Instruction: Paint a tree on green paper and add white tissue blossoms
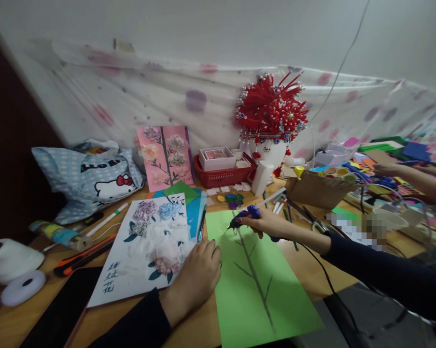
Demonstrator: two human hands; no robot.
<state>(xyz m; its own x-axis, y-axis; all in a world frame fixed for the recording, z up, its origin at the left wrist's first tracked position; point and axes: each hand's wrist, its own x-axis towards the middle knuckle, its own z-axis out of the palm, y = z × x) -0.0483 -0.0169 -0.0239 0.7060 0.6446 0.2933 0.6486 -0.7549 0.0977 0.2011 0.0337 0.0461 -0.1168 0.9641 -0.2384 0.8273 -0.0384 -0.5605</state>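
Observation:
My right hand [263, 222] is wrapped round a blue hot glue gun [247, 214], its dark nozzle pointing down at the upper part of a light green sheet [232, 299]. A dark stem with short side branches [253, 270] runs down that sheet. A faint clear patch shows near the nozzle, too small to make out. My left hand [199, 270] lies flat at the sheet's left edge, holding nothing, with its fingers slightly bent. Beside it is a white picture [119, 256] with raised flowers and dark leaves. A pen [202, 223] lies just beyond my left fingers.
A pink flower picture [152, 169], a red basket [221, 180] and a red beaded headdress [272, 108] stand at the back. On the left are a bag [91, 181], a utility knife [85, 253] and a phone [58, 314]. Another person's hand [386, 169] is at far right.

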